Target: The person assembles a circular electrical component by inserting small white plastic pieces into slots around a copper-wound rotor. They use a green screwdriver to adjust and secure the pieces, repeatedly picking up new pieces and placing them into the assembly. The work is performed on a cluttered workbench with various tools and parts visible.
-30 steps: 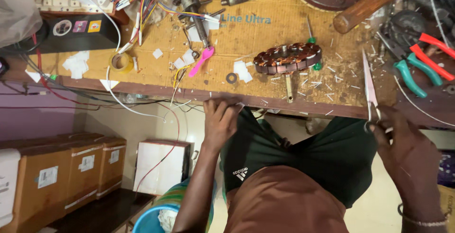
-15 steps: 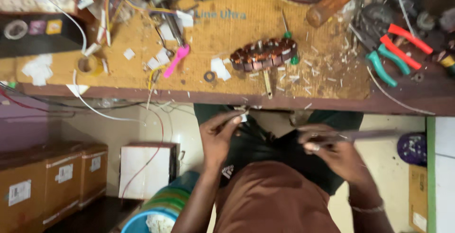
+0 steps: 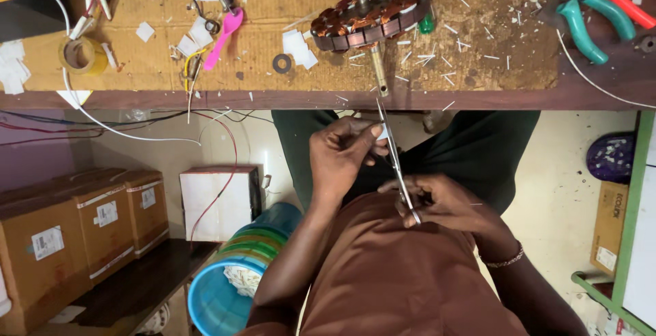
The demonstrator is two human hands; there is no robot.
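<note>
In the middle of the frame, the right hand (image 3: 444, 203) grips scissors (image 3: 396, 162) pointing up toward the bench (image 3: 410, 97). The left hand (image 3: 342, 155) pinches a small white paper bit (image 3: 383, 131) touching the blades.

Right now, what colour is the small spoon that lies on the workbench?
Bright pink. The spoon shows best in the head view, at the upper left of the bench.
</note>
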